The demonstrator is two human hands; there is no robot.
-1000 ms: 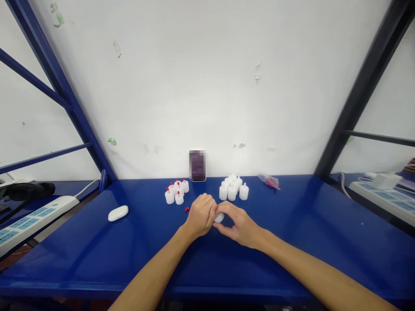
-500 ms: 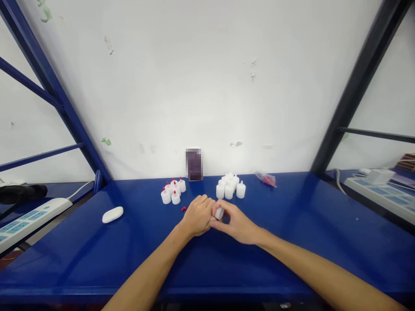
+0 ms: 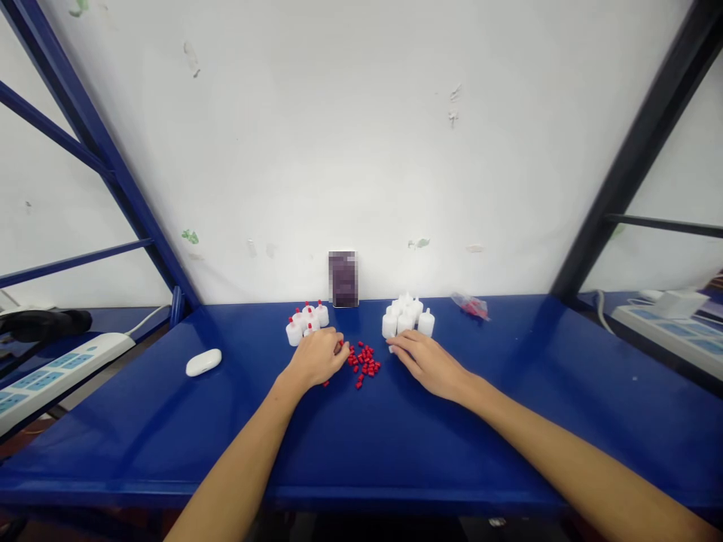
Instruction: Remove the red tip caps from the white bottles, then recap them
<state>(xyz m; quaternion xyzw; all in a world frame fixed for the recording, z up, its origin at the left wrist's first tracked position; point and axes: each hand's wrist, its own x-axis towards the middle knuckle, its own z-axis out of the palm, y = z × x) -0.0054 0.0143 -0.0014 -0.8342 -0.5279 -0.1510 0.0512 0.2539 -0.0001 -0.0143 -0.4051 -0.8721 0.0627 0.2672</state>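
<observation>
Head view: blue tabletop (image 3: pixel 350 444), loose red caps (image 3: pixel 370 368) between hands.
L hand (image 3: pixel 316 357): fingers curled at caps' L edge, pinch can't be confirmed. R hand (image 3: pixel 432 365): fingers bent down near plain white btls (image 3: pixel 405 321); small white item (image 3: pixel 391 348) at tips, mostly hidden, grip unclear. Red-tipped btls (image 3: pixel 294 333) beyond L hand. Rear: scuffed white wall (image 3: pixel 367 150), dark upright panel (image 3: pixel 344 278). Sides: blue frame (image 3: pixel 132 196) L, dark frame (image 3: pixel 613 181) R; pwr strips (image 3: pixel 62 373) both sides.

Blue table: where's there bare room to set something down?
The table is bare between the left arm and right arm, nearer than the red caps; at right, in front of the plastic bag; and between the white case and left arm. Crowded: left hand by the red-tipped bottles, right hand by the white bottles.
</observation>
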